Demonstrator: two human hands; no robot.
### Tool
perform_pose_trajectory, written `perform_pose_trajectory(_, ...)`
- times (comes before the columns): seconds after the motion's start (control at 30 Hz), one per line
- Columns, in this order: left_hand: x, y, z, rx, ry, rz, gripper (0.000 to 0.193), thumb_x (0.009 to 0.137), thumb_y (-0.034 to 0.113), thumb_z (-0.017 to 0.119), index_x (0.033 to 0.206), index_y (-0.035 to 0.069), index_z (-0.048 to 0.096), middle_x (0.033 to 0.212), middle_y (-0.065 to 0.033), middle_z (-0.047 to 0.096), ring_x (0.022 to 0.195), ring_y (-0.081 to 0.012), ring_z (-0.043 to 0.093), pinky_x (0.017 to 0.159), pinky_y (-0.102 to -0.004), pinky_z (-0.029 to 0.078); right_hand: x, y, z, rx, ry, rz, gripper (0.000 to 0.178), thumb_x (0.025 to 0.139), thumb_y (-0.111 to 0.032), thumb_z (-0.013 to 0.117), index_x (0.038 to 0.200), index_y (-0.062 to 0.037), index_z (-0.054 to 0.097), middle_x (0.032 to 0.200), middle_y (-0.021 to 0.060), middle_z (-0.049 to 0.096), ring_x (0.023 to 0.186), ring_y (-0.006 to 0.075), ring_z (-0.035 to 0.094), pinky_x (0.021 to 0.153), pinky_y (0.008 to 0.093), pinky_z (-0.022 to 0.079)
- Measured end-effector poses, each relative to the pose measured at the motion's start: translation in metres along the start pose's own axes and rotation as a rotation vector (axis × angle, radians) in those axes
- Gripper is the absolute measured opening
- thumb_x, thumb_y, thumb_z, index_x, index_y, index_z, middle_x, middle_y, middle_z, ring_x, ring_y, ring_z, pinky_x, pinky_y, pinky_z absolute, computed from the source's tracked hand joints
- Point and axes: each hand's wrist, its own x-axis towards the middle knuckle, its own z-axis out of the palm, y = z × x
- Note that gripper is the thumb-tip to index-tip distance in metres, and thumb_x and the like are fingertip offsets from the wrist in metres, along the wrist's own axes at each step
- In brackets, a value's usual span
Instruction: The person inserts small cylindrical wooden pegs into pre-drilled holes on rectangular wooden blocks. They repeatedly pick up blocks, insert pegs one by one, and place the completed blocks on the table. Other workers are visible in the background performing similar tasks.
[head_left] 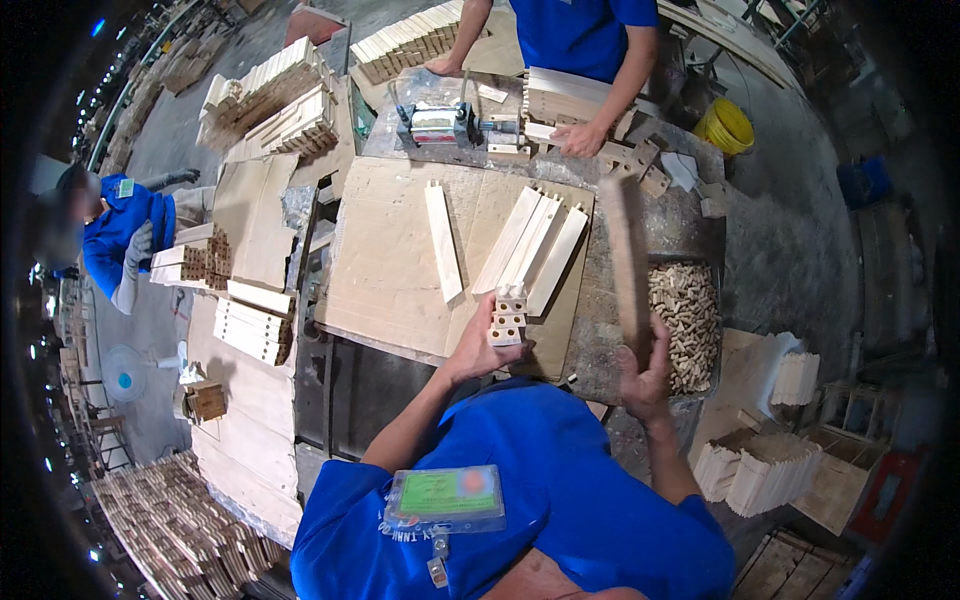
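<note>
My left hand [478, 345] is closed round a small bundle of pale wooden slats [508, 325], their drilled ends facing me and light dowel pegs along the top. My right hand [645, 375] grips the lower end of a brown wooden bar [626, 265], raised upright and slightly blurred. Beyond my left hand, several slats [520, 240] lie side by side on a cardboard sheet [375, 255], pegs at their far ends. A single slat [443, 240] rests apart to their left. Right of the bar, a tray [719, 345] holds many short wooden dowels [685, 315].
Across the table, a co-worker's hand [580, 138] touches slats near a metal clamping device [436, 125]. Stacked slats [265, 95] stand at the far left. Another person in blue [115, 235] works at left. A yellow bucket [724, 127] stands at the far right.
</note>
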Motion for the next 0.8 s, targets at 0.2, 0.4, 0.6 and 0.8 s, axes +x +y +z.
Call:
perform_pose_trajectory(0.2, 0.005, 0.013, 0.001, -0.06, -0.055, -0.012, 0.095, 0.078, 0.023, 0.095, 0.153, 0.003, 0.04, 0.134, -0.0145, 0.061, 0.123, -0.0235, 0.062, 0.107, -0.039, 0.051, 0.006, -0.047, -0.029, -0.303, -0.404, -0.143, 0.079, 0.098, -0.023, 0.075, 0.166, -0.0081, 0.038, 0.125, 0.0275, 0.069, 0.105, 0.0441, 0.074, 0.091, 0.0476, 0.06)
perform_pose_trajectory(0.4, 0.001, 0.015, -0.003, 0.057, -0.01, 0.085, 0.092, 0.079, 0.02, 0.095, 0.152, 0.004, 0.04, 0.133, -0.0129, 0.061, 0.123, -0.0229, 0.061, 0.107, -0.039, 0.051, 0.019, -0.071, -0.027, 0.064, -0.214, -0.087, 0.081, 0.098, -0.027, 0.076, 0.166, -0.004, 0.037, 0.135, 0.0275, 0.068, 0.117, 0.0445, 0.071, 0.102, 0.0457, 0.058)
perform_pose_trajectory(0.6, 0.001, 0.014, 0.0, -0.054, -0.058, 0.047, 0.088, 0.081, 0.01, 0.092, 0.15, 0.005, 0.037, 0.133, -0.0122, 0.06, 0.126, -0.0225, 0.06, 0.106, -0.0376, 0.052, 0.007, -0.05, -0.016, -0.371, -0.518, -0.075, 0.082, 0.093, -0.017, 0.077, 0.166, -0.0078, 0.04, 0.131, 0.0275, 0.069, 0.108, 0.0429, 0.074, 0.095, 0.0452, 0.059)
perform_pose_trajectory(0.8, 0.006, 0.009, -0.004, -0.004, -0.027, 0.078, 0.091, 0.079, 0.016, 0.095, 0.15, 0.004, 0.038, 0.136, -0.0139, 0.062, 0.127, -0.0239, 0.061, 0.109, -0.0408, 0.051, 0.006, -0.039, 0.007, -0.121, -0.369, -0.076, 0.079, 0.096, -0.02, 0.076, 0.165, -0.009, 0.04, 0.129, 0.0301, 0.069, 0.116, 0.0461, 0.073, 0.096, 0.0508, 0.059)
